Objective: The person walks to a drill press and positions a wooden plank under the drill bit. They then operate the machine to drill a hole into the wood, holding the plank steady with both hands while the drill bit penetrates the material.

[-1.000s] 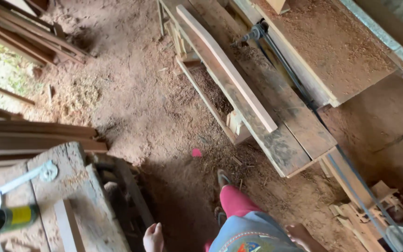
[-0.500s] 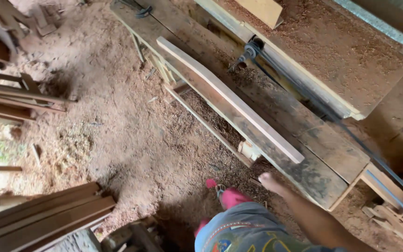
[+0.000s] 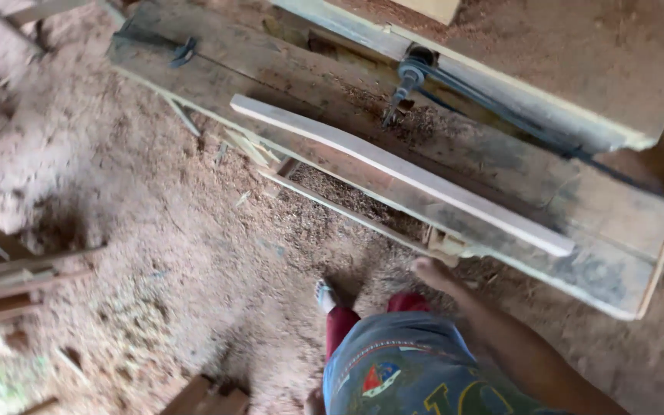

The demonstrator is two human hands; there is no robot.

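Observation:
My right hand [image 3: 430, 270] reaches out from the lower right toward the near edge of a long, rough wooden workbench [image 3: 593, 207]. It hovers just below a small wood block [image 3: 447, 244] on the bench's lower rail and holds nothing I can see; its fingers are blurred. A pale, slightly curved plank [image 3: 401, 173] lies along the bench top, above and apart from the hand. A small skin-coloured sliver at the bottom edge beside my grey shorts [image 3: 401, 361] may be my left hand [image 3: 314, 401]; its fingers are hidden.
Sawdust covers the dirt floor [image 3: 155, 230]. Behind the bench runs a second sawdust-covered table with a metal pulley and dark belt [image 3: 413, 73]. A metal clamp [image 3: 184, 52] sits at the bench's far left end. Loose boards [image 3: 9, 280] lie at left. My sandalled foot [image 3: 324, 294] stands near the bench.
The view has swung right and closer to the bench. My right arm has stretched forward toward the bench's near edge. The table with the can at the lower left has left the view.

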